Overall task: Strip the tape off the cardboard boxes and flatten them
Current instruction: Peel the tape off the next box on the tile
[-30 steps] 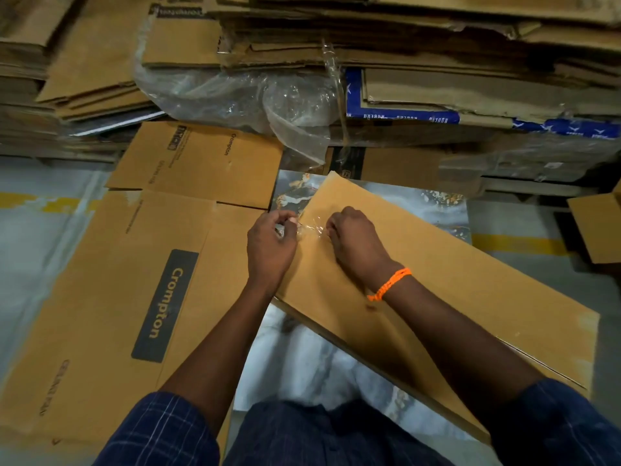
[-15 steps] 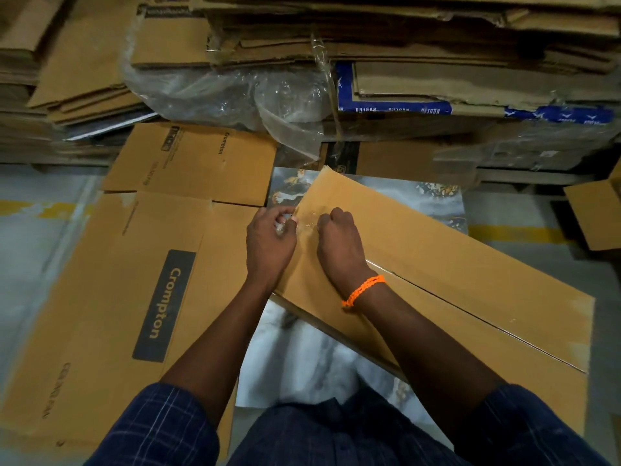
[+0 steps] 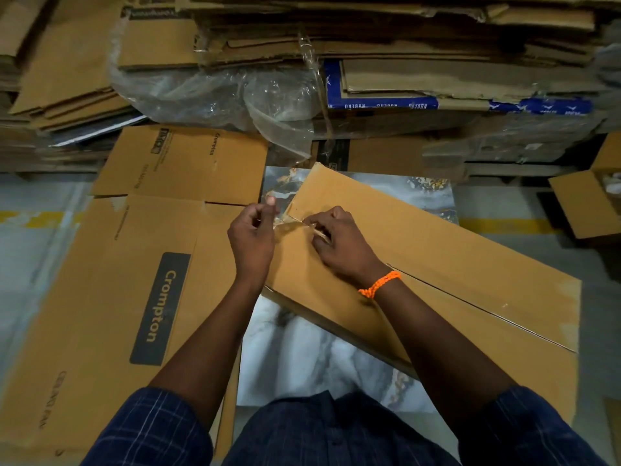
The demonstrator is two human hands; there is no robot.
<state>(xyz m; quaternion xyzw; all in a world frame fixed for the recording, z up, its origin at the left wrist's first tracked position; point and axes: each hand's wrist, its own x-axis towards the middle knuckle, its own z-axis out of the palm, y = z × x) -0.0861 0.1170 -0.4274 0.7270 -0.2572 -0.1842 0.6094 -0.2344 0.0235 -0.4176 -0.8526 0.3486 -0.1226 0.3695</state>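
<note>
1. Stacked along the back wall are piles of flattened cardboard [image 3: 437,72] with loose clear plastic film [image 3: 215,92] spilling out of them. In front is a grey floor [image 3: 33,264] with a yellow line.
2. At the left a flattened Crompton carton [image 3: 100,297] lies on the floor, already dealt with by the look of it.
3. Next comes the left hand [image 3: 252,240]. A second ago it sat knuckle to knuckle with the other hand on the box end. It has since drawn up and off to the left, thumb and fingertips pinched on the free end of the tape.
4. The clear tape [image 3: 290,223] now spans the gap between the two hands as a short, crinkled strip. It is lifted off the near corner of the box, where before it lay bunched under the fingers.
5. The right hand [image 3: 342,247], with an orange wristband [image 3: 379,284], stays on the box top with its fingers curled at the seam. I cannot tell whether they pinch the strip's other end or only pin the flap down.
6. The long cardboard box [image 3: 453,257] rests tilted on a marbled sheet [image 3: 302,358], with its centre seam [image 3: 487,311] running on to the right.
7. The peel looks started but not finished. The box is probably not ready for flattening until the strip comes away.
</note>
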